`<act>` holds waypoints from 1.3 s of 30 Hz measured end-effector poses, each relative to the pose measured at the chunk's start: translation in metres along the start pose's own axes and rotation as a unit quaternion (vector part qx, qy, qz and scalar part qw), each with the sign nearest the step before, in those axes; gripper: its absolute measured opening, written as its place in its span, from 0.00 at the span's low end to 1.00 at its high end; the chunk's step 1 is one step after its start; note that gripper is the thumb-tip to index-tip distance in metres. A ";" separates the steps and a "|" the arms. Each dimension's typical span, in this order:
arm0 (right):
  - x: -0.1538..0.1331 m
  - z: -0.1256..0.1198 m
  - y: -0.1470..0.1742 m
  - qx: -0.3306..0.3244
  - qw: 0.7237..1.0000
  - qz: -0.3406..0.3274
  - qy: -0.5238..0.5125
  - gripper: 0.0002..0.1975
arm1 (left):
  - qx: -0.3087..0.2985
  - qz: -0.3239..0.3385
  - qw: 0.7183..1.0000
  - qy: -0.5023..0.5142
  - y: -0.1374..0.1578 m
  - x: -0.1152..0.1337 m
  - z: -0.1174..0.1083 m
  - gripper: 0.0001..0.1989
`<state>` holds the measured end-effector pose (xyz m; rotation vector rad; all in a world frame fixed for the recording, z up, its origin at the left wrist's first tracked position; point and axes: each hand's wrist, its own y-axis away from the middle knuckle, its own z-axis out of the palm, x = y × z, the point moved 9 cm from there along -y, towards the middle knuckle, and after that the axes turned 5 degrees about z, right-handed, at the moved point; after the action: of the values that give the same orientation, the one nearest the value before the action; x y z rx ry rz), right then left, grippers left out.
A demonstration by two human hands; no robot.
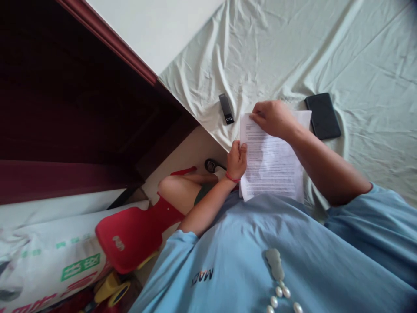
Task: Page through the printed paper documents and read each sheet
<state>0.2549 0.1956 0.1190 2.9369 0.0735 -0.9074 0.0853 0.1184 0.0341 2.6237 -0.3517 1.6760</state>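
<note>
Both hands hold a thin stack of printed sheets close to the shirt front.

The left hand grips the left edge of the printed sheets, thumb on top; the right hand pinches them near the upper left corner, its wrist crossing over the page. The stack lies in front of the blue shirt, its lower edge against the fabric. It should be light and limp, easy to crease or tear, its loose-looking leaves apt to slide over one another; side margins and upper corners look the best places to hold. Beyond, on wrinkled pale cloth, a dark stapler-like object lies to the left and a flat black case to the right.
</note>
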 end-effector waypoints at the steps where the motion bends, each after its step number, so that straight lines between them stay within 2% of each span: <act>1: 0.001 0.000 0.000 0.000 1.000 0.002 -0.004 0.11 | -0.002 0.001 1.000 -0.015 0.001 -0.001 0.001 0.29; 6: 0.001 0.001 0.001 -0.008 1.000 0.005 -0.011 0.10 | -0.003 0.009 0.999 -0.038 0.002 -0.004 0.003 0.27; 11: 0.001 0.002 0.000 -0.015 1.000 0.001 0.001 0.12 | -0.015 0.014 1.000 -0.019 0.002 -0.003 0.002 0.30; 18: 0.003 0.004 -0.001 -0.025 0.999 0.014 0.018 0.13 | -0.021 0.018 0.998 -0.054 0.001 -0.002 0.003 0.34; 27: -0.003 0.005 0.001 -0.031 0.999 -0.025 0.023 0.16 | -0.034 0.020 0.999 -0.003 0.000 -0.005 0.005 0.34; 32: -0.005 0.007 0.005 -0.029 0.999 -0.039 -0.004 0.17 | -0.028 0.008 1.000 0.010 0.002 -0.008 0.003 0.35; 39: 0.008 0.014 0.005 -0.034 0.998 -0.026 -0.053 0.15 | -0.016 0.015 1.000 0.016 0.004 -0.005 0.002 0.35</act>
<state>0.2540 0.1899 0.1032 2.8314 0.1724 -1.0431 0.0843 0.1156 0.0287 2.5778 -0.4161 1.7043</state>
